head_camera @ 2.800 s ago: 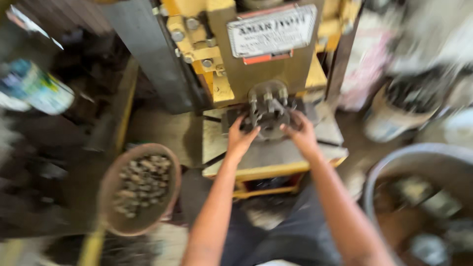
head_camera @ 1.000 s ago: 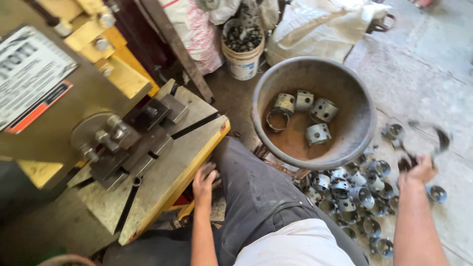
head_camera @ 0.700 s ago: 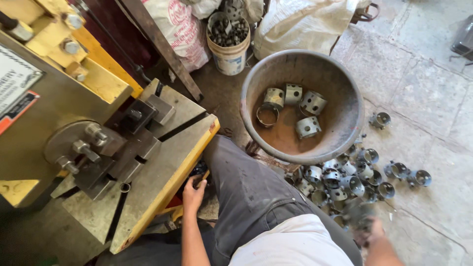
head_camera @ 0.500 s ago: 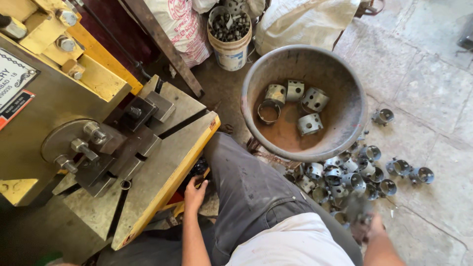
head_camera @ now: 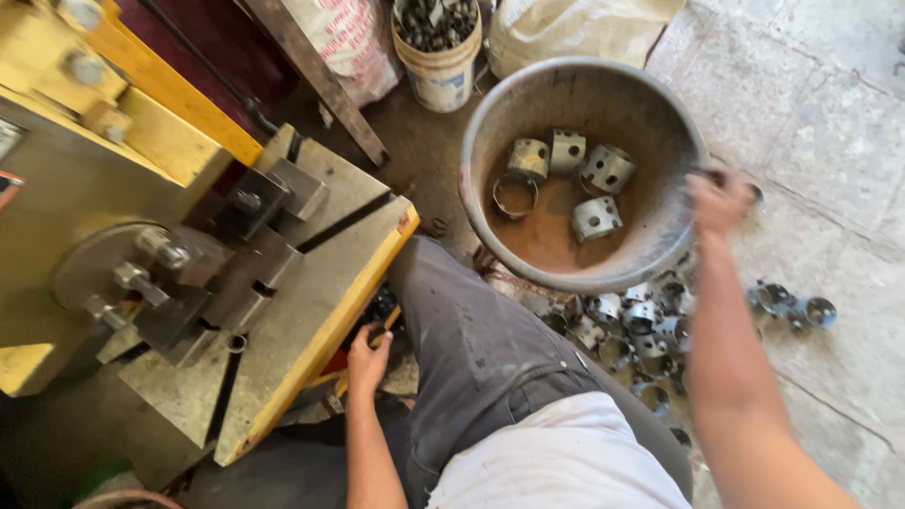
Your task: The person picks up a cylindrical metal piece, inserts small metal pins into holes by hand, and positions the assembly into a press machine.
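Hovering right hand [head_camera: 718, 198] at metal basin [head_camera: 490, 141] rim | grip unclear | left hand [head_camera: 366, 360] low

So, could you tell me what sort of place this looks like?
Probably a small metalworking workshop: a yellow-framed steel press machine, a round metal basin holding punched metal rings, and more rings heaped on the stone floor.

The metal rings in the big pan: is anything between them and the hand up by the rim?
Nothing visible. The right hand is at the pan's rim; the metal rings lie uncovered inside.
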